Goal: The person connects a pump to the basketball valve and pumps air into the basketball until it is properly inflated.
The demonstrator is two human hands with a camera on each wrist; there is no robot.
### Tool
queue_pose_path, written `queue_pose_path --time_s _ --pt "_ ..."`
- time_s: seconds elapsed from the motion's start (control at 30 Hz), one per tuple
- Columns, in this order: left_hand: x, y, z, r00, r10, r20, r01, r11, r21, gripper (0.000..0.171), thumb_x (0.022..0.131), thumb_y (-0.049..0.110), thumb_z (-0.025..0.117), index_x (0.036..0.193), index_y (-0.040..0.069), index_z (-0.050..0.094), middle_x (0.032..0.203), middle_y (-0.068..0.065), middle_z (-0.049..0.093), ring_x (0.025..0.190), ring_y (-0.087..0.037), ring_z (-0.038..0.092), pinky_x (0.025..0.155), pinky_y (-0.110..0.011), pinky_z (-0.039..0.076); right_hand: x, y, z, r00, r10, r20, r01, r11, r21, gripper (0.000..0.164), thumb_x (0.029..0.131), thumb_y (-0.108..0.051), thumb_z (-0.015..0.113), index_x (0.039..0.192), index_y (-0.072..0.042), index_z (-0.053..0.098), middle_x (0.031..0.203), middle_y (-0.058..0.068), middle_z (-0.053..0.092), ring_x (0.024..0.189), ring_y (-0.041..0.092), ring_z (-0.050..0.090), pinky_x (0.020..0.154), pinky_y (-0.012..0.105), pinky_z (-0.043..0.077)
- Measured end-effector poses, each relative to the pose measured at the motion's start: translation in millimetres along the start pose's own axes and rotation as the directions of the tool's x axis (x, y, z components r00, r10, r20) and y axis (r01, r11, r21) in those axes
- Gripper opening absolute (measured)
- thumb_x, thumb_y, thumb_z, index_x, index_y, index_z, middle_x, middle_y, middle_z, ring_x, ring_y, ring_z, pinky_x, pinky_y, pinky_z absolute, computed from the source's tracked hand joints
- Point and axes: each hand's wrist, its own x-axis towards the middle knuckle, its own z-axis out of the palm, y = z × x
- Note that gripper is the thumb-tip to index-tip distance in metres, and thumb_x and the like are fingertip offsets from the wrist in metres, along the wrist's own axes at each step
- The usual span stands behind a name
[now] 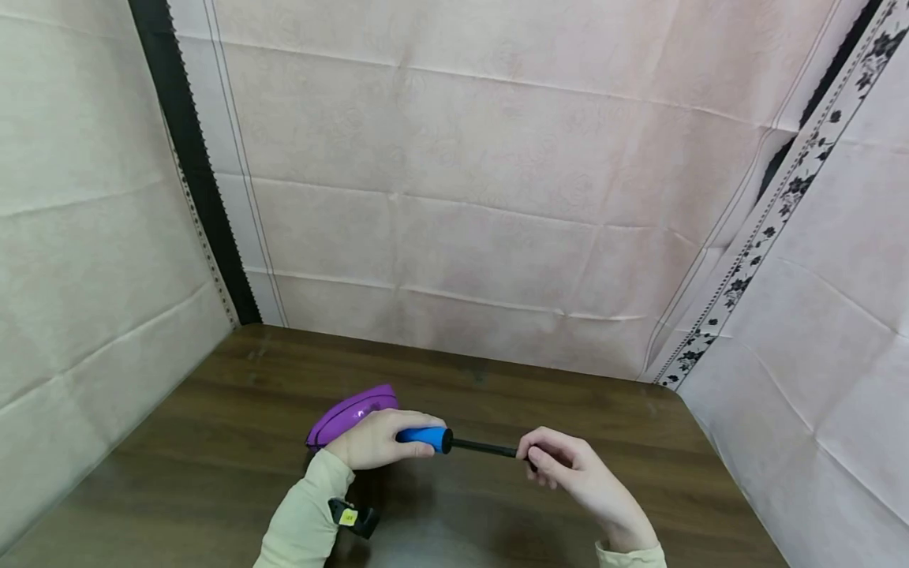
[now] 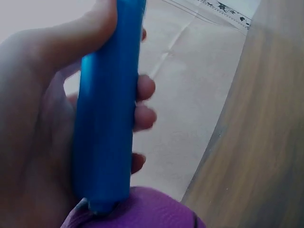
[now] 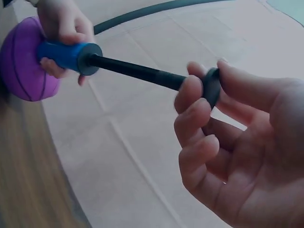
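A blue hand pump (image 1: 424, 437) is held sideways above the table, its black rod (image 1: 484, 448) drawn out to the right. My left hand (image 1: 387, 439) grips the blue barrel, thumb on one side and fingers curled round the other. Between the thumb and fingers of my right hand (image 3: 247, 137) is the pump's black end handle (image 3: 212, 88). A purple ball (image 3: 23, 61), dark-lined and partly sunken in shape, sits at the barrel's other end. In the left wrist view the barrel's narrow tip meets the ball (image 2: 147, 209). My left hand hides part of the ball in the head view.
The brown wooden table (image 1: 284, 379) lies beneath both hands. Pale creased cloth (image 1: 461, 197) hangs behind it and on both sides, with a flowered border (image 1: 753, 260) at the right. A black device with a yellow label (image 1: 348, 517) is on the left wrist.
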Motion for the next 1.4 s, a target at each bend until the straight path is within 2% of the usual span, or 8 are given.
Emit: queue_pose_path --time_s 0.2,0.4,0.57,0.73,0.9,1.1,1.27,1.4 --pt "5.1 6.0 7.2 1.000 0.011 -0.021 -0.009 0.994 0.108 0.039 0.095 0.045 0.057 0.126 0.023 0.064 0.122 0.004 0.068 0.103 -0.007 0.063 0.087 -0.027 0.051 14.8 10.4 21.9 0.998 0.059 -0.005 -0.059 0.998 0.006 0.018 0.103 -0.012 0.044 0.101 0.001 0.057 0.075 0.028 0.050 0.061 0.009 0.049 0.050 0.022 0.042" --pt "12.9 10.2 19.1 0.998 0.013 0.057 -0.016 0.999 0.046 0.035 0.096 0.046 0.055 0.125 0.027 0.063 0.117 0.010 0.068 0.093 0.001 0.059 0.083 -0.022 0.048 29.4 18.1 46.4 0.985 0.173 0.012 -0.172 0.985 -0.015 0.031 0.105 -0.022 0.040 0.104 0.004 0.057 0.077 0.028 0.050 0.061 0.003 0.048 0.051 0.020 0.040" --pt "12.3 8.8 18.0 0.993 0.055 0.102 -0.051 0.998 -0.043 0.034 0.097 0.046 0.054 0.125 0.030 0.062 0.116 0.011 0.067 0.090 0.002 0.057 0.081 -0.021 0.048 31.9 17.1 52.1 0.984 0.179 0.022 -0.178 0.983 -0.034 0.027 0.104 -0.024 0.044 0.101 -0.001 0.060 0.075 0.024 0.051 0.061 0.003 0.047 0.051 0.021 0.039" --pt "5.6 3.5 7.0 0.993 0.068 0.099 -0.059 0.994 -0.088 0.035 0.096 0.045 0.055 0.127 0.029 0.061 0.119 0.008 0.067 0.093 0.000 0.059 0.082 -0.021 0.049 31.7 11.9 51.0 0.989 0.148 -0.017 -0.149 0.983 -0.107 0.024 0.101 -0.029 0.049 0.099 -0.010 0.064 0.076 0.019 0.055 0.061 0.003 0.048 0.054 0.022 0.043" --pt "-1.5 -2.5 -3.2 0.999 0.026 0.024 -0.026 1.000 -0.012 0.039 0.096 0.044 0.056 0.127 0.022 0.063 0.123 0.004 0.067 0.098 -0.002 0.061 0.084 -0.023 0.051 25.3 4.8 41.4 0.989 0.110 -0.098 -0.126 0.976 -0.176 0.022 0.102 -0.029 0.049 0.097 -0.014 0.063 0.076 0.019 0.057 0.062 0.006 0.051 0.056 0.025 0.048" --pt "-0.5 -1.3 -3.1 1.000 -0.011 -0.018 0.012 0.999 0.045 0.042 0.096 0.047 0.054 0.128 0.022 0.063 0.123 0.005 0.068 0.099 -0.004 0.063 0.085 -0.026 0.052 15.9 0.3 30.4 0.981 0.121 -0.152 -0.144 0.978 -0.153 0.019 0.103 -0.022 0.047 0.097 -0.010 0.061 0.072 0.015 0.052 0.059 0.012 0.049 0.051 0.024 0.044" --pt "3.0 0.9 5.5 1.000 -0.025 0.012 0.025 0.999 0.020 0.039 0.095 0.046 0.056 0.126 0.022 0.064 0.119 0.006 0.069 0.093 -0.001 0.061 0.082 -0.023 0.050 25.5 3.6 48.8 0.973 0.178 -0.146 -0.197 0.972 -0.129 0.025 0.104 -0.027 0.044 0.097 -0.008 0.059 0.069 0.014 0.051 0.056 0.008 0.049 0.051 0.025 0.044" --pt "5.2 1.0 10.1 1.000 -0.003 0.030 0.004 1.000 -0.010 0.034 0.095 0.044 0.058 0.123 0.024 0.065 0.114 0.007 0.070 0.085 0.000 0.058 0.077 -0.020 0.048 34.2 9.8 64.5 0.978 0.183 -0.103 -0.199 0.963 -0.181 0.030 0.104 -0.030 0.040 0.098 -0.007 0.058 0.064 0.013 0.052 0.053 0.008 0.050 0.050 0.024 0.043"
